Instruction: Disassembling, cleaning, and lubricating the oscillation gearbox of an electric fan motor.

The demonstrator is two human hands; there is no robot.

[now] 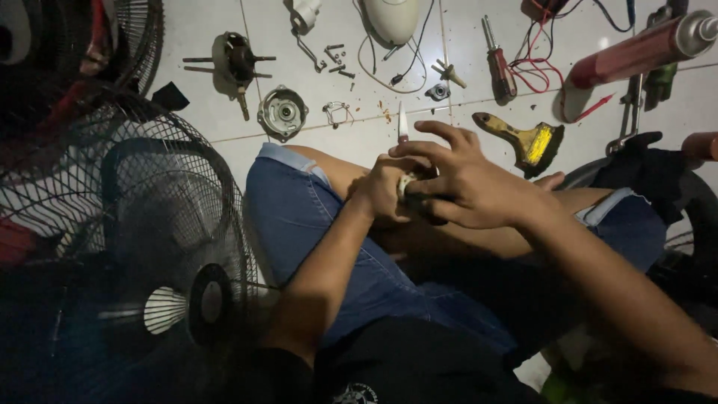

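Observation:
I sit cross-legged on a white tiled floor in blue denim shorts. Both hands meet above my knees. My left hand (383, 187) is clenched around a small pale round part (406, 183), mostly hidden by fingers. My right hand (456, 179) wraps over it from the right, fingers spread on top, gripping a dark piece. A thin white and red tool tip (402, 123) sticks up just behind my hands; which hand holds it is hidden.
A black wire fan guard (112, 209) fills the left. On the floor lie a motor rotor with shaft (238, 63), a round metal motor cover (283, 112), loose screws (336, 63), a red-handled screwdriver (499, 71), a yellow-bristled brush (523, 138), a spray can (636, 56) and red and black wires (538, 71).

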